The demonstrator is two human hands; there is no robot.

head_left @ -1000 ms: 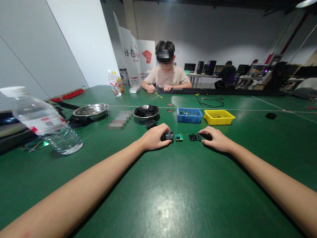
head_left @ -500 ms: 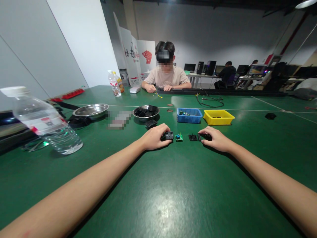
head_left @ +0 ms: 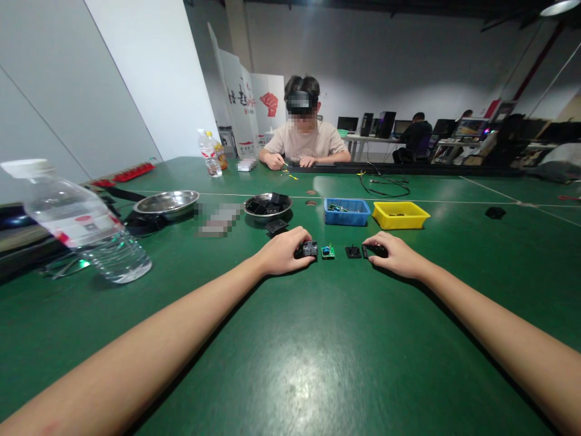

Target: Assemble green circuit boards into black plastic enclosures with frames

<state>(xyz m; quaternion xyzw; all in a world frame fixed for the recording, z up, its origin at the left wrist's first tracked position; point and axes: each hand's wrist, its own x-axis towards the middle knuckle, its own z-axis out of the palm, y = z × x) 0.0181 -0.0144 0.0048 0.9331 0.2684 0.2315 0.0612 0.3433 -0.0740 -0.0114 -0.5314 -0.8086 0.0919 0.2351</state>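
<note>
On the green tabletop, my left hand [head_left: 289,251] curls its thumb and fingers around a black plastic housing [head_left: 310,248]; part of it is hidden by the fingers. Just right of that lies a small green circuit board [head_left: 327,251] with a blue component. A flat black plastic piece [head_left: 353,251] comes after it in the same row. At the row's right end, my right hand [head_left: 394,254] grips a small black part [head_left: 365,251] between thumb and fingers. Behind my left hand lies another black plastic piece [head_left: 276,227].
A metal bowl of black parts [head_left: 267,217], a blue bin [head_left: 347,217] holding boards and a yellow bin [head_left: 401,220] stand beyond my hands. To the left are a metal dish [head_left: 167,209] and a tilted water bottle [head_left: 86,224]. Across the table sits a person [head_left: 305,139].
</note>
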